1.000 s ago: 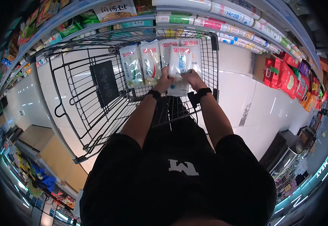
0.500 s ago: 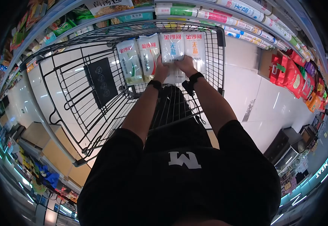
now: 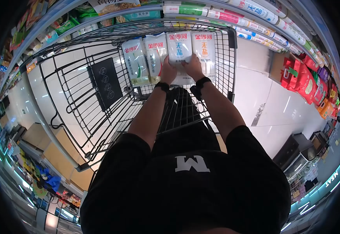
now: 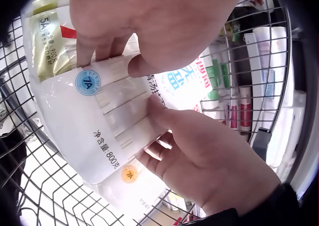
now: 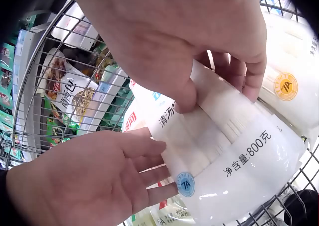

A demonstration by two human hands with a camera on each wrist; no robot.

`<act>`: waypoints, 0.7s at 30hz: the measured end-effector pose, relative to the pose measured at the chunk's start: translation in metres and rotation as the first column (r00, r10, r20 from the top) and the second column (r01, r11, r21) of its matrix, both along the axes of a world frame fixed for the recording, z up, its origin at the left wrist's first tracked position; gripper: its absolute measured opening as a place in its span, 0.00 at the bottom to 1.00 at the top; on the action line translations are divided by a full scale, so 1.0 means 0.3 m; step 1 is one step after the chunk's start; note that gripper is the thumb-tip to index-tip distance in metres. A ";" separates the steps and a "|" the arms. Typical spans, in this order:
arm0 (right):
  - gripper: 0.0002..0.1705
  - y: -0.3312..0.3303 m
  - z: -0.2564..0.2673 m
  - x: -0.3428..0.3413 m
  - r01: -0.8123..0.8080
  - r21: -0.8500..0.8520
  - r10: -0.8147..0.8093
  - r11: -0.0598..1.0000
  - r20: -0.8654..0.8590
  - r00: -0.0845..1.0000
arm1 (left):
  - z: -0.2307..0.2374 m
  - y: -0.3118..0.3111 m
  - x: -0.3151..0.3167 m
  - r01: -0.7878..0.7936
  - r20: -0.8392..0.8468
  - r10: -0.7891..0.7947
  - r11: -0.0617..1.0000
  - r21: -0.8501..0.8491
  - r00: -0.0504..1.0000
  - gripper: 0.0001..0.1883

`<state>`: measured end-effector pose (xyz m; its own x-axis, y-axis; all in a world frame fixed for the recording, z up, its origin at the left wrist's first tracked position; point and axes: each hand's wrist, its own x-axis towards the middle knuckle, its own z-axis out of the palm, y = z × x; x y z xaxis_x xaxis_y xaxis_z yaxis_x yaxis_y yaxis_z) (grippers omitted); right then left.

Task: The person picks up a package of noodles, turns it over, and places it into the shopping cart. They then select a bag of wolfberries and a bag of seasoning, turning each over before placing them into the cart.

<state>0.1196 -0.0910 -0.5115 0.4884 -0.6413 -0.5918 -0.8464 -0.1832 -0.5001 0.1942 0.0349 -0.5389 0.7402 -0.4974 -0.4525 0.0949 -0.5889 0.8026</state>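
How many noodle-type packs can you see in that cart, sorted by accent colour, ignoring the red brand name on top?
Green-striped pack: 1
Red-striped pack: 1
Blue-lettered pack: 1
Orange-lettered pack: 1
Total: 4 (any hidden behind these can't be counted)

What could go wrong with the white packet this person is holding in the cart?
The left hand and right hand grip opposite sides of the packet with blue lettering; its shiny wrapper might slip if either loosens. The packet with orange lettering beside it could get pushed or creased. The pale bundles inside might break if squeezed hard.
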 end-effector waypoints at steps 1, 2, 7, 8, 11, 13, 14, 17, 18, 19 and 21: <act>0.37 0.003 0.011 0.003 0.039 0.000 -0.039 0.999 0.049 0.998 | -0.015 0.002 0.005 0.028 0.015 -0.027 0.999 -0.032 1.000 0.27; 0.40 0.009 0.022 0.006 0.080 0.003 -0.080 0.997 0.096 0.992 | -0.028 0.011 0.004 0.057 0.029 -0.055 0.996 -0.062 0.998 0.28; 0.43 0.009 0.032 0.004 0.056 -0.022 -0.053 0.998 0.116 0.992 | 0.015 -0.003 -0.007 0.062 0.117 -0.062 0.998 0.003 0.991 0.30; 0.43 0.009 0.033 0.008 0.045 -0.041 -0.041 0.998 0.104 0.994 | 0.030 -0.012 -0.004 0.062 0.072 -0.066 0.997 0.051 0.995 0.30; 0.43 0.018 0.032 0.014 0.055 -0.071 -0.052 0.996 0.039 0.998 | 0.007 -0.017 -0.009 0.026 0.170 -0.025 1.000 0.000 0.985 0.29; 0.43 0.017 0.058 0.020 0.025 -0.098 -0.026 0.995 -0.004 1.000 | -0.004 -0.013 -0.002 0.039 0.156 -0.041 0.999 0.015 0.987 0.29; 0.43 0.017 0.069 0.024 -0.002 -0.123 -0.004 0.992 -0.050 0.999 | -0.011 -0.011 0.001 0.055 0.138 -0.059 0.998 0.031 0.989 0.28; 0.44 0.009 0.049 0.008 -0.002 -0.108 0.004 0.994 0.011 1.000 | -0.005 -0.004 -0.001 0.038 0.042 -0.039 0.999 0.019 0.998 0.27; 0.44 0.007 0.048 0.004 -0.001 -0.110 0.002 0.994 0.008 1.000 | -0.019 0.002 -0.004 0.040 0.039 -0.041 0.999 0.017 0.998 0.27; 0.44 0.003 0.047 0.003 -0.002 -0.095 0.003 0.996 0.021 1.000 | -0.046 0.009 -0.007 0.042 0.052 -0.042 0.999 0.002 0.998 0.27; 0.44 0.000 0.040 0.004 -0.004 -0.078 0.007 0.997 0.035 0.999 | -0.084 0.017 -0.011 0.042 0.067 -0.041 0.999 -0.013 0.997 0.27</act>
<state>0.1209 -0.0909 -0.4995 0.5118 -0.6821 -0.5224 -0.8274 -0.2276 -0.5134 0.1908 0.0400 -0.5641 0.7472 -0.5342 -0.3955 0.0170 -0.5795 0.8148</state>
